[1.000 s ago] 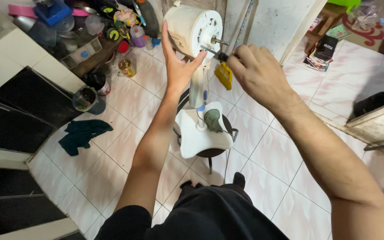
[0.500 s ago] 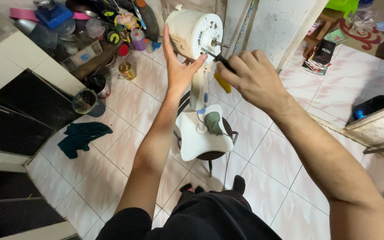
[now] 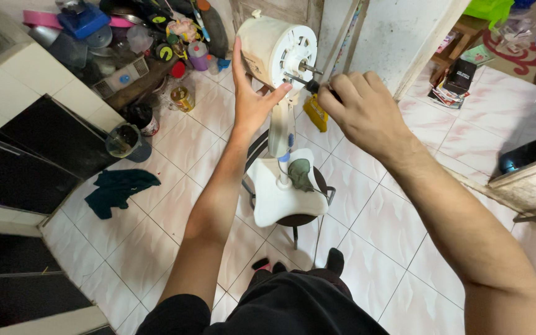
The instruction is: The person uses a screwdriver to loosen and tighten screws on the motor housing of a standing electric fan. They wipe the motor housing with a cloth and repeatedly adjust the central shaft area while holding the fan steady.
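Fan motor housing (image 3: 275,48): cream, blade off, on its stand atop a dark stool (image 3: 293,218), mid-frame.
L hand (image 3: 252,99): open, fingers spread, palm braced on housing's side.
R hand (image 3: 362,110): fist clamped on screwdriver (image 3: 302,82); tip at housing's front face, by the shaft.
Floor: teal rag (image 3: 118,190) left, well apart.

Single head-worn view, looking steeply down from above, close over both forearms, tiled floor (image 3: 175,211) beneath

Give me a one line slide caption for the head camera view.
Left hand steadies a cream fan motor housing while right hand drives a screwdriver into its face.
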